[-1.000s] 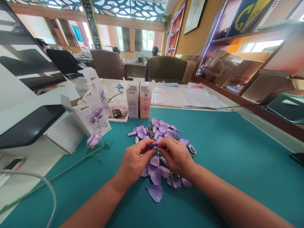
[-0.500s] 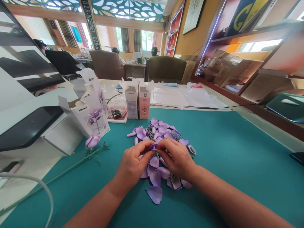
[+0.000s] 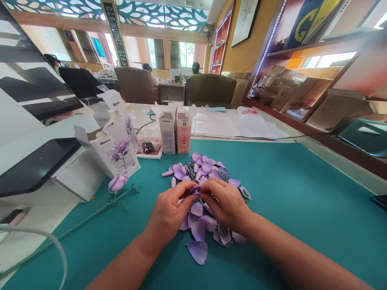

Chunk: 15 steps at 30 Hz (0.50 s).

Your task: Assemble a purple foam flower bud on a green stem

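My left hand (image 3: pixel 171 209) and my right hand (image 3: pixel 225 201) meet over a heap of purple plastic petals (image 3: pixel 198 229). Between their fingertips is a small dark purple flower piece (image 3: pixel 195 190), pinched from both sides; the fingers cover much of it. A loose petal (image 3: pixel 197 252) lies nearest to me at the front of the heap. Green parts show among the petals at the back. Left of my hands, an assembled purple toy rose (image 3: pixel 117 183) with a long green stem (image 3: pixel 87 217) lies on the green mat (image 3: pixel 290 193).
Opened white flower boxes (image 3: pixel 111 157) stand at the left, beside a black-topped white box (image 3: pixel 78 177). Two narrow cartons (image 3: pixel 168 133) stand behind the heap. A grey cable (image 3: pixel 54 241) curves at the lower left. Chairs and seated people are further back.
Both hands stay over the heap, still pinching the purple piece, which looks slightly turned. The whole view has shifted a little; the petals lie as before.
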Available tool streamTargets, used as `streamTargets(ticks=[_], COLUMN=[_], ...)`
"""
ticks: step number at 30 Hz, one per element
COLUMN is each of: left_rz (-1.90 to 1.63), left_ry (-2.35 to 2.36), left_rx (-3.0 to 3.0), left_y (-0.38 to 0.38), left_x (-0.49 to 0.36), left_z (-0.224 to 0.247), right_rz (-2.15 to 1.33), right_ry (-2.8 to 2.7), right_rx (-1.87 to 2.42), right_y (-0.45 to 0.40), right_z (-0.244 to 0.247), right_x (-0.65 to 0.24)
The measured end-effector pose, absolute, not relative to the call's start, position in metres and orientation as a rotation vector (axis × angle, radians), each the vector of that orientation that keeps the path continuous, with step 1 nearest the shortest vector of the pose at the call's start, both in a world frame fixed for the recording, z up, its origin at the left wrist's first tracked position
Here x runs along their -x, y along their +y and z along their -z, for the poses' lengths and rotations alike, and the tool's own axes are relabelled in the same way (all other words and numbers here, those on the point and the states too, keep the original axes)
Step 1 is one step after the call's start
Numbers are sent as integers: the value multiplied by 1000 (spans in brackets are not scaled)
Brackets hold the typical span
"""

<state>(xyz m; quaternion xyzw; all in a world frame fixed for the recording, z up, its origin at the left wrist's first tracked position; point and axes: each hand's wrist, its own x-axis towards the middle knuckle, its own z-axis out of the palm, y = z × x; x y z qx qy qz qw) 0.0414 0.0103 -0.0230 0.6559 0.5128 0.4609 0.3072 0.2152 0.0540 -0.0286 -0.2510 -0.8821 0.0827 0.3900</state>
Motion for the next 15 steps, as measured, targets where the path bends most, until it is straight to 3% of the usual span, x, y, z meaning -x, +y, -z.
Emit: streamTargets(ticks=[15], left_rz=[-1256], left_ry=[1376], left_rx=[-1701], left_y=[7], left_x=[-43], left_z=[24], right_rz=[-316], right_ry=[-2144], right_rx=[752], right_y=[49], right_z=[26], right_x=[-213])
